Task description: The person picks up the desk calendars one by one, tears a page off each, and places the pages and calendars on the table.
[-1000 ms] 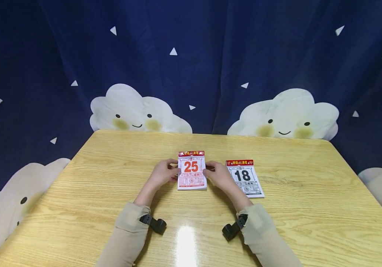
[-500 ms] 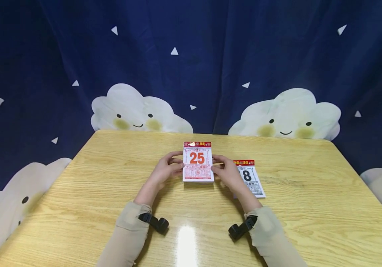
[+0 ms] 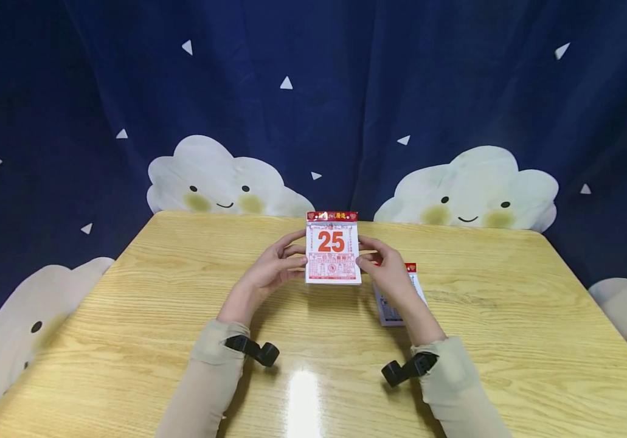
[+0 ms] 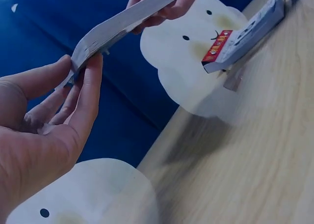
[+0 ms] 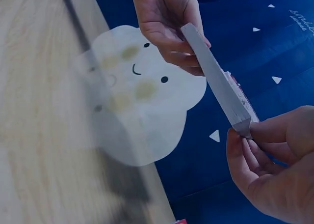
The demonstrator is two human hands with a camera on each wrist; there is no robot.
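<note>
A tear-off calendar [image 3: 332,249] with a red header and a large orange-red 25 is held up off the table between both hands. My left hand [image 3: 273,266] pinches its left edge, thumb in front and fingers behind. On the opposite edge my right hand [image 3: 387,267] pinches it the same way. In the left wrist view the thick pad of pages [image 4: 117,25] bends a little near the left thumb. Behind the right hand and wrist, a second tear-off calendar [image 3: 391,310] lies on the table, its number hidden in the head view.
The wooden table [image 3: 127,340] reaches back to a dark blue curtain [image 3: 313,109] printed with white triangles and smiling clouds. A black wrist camera [image 3: 261,351] is strapped to the left sleeve, another camera [image 3: 403,369] to the right.
Both hands have raised the 25 calendar off the table, moving it up and slightly right. The right hand and wrist now cover much of the second calendar.
</note>
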